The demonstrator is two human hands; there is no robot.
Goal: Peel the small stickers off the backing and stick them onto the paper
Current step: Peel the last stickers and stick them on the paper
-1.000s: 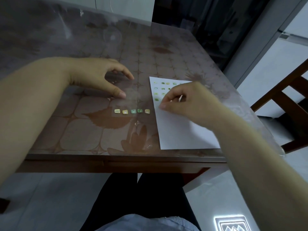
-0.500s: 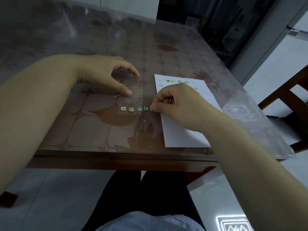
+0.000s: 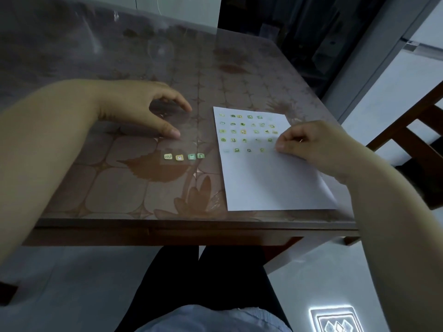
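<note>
Table (image 3: 239, 68): glossy clear cover, likely slippery under sheets. Paper (image 3: 263, 183): thin, light, lies flat at the right; the right hand (image 3: 311, 144) rests on it, fingers curled and thumb tip on the sheet. Whether it pinches anything cannot be told. Backing (image 3: 189, 140): transparent, flimsy film beside the paper, pinned by the spread fingertips of the left hand (image 3: 134, 106). Four stickers (image 3: 179, 157) sit on its near edge. Judged weightless and easily creased; lift each by one corner.
</note>
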